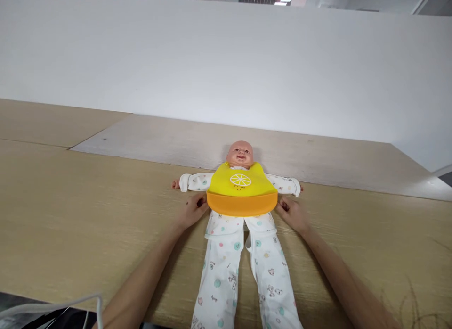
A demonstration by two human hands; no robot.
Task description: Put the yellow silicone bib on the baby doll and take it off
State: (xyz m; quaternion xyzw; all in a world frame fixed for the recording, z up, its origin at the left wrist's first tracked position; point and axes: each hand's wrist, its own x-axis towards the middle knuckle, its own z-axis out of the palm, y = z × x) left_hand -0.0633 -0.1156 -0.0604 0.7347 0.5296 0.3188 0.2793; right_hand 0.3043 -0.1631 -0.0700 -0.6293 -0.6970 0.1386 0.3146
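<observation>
A baby doll point(240, 153) in white printed pyjamas lies on its back, arms stretched out to both sides, legs towards me. Over its chest is a yellow bib point(259, 180) with a citrus slice and a small smiling face, and an orange catch pocket along the bottom. My left hand point(195, 210) is curled closed at the left end of that pocket. At the right end, my right hand point(292, 215) has its fingers bent and pressed against the pocket's edge. Some fingertips of both hands are hidden beside the bib.
The doll rests on a wooden table point(88, 216). A pale panel strip point(169, 133) runs along the back, in front of a white partition point(226, 65). A white cable point(81, 300) loops at the lower left, near the table's front edge.
</observation>
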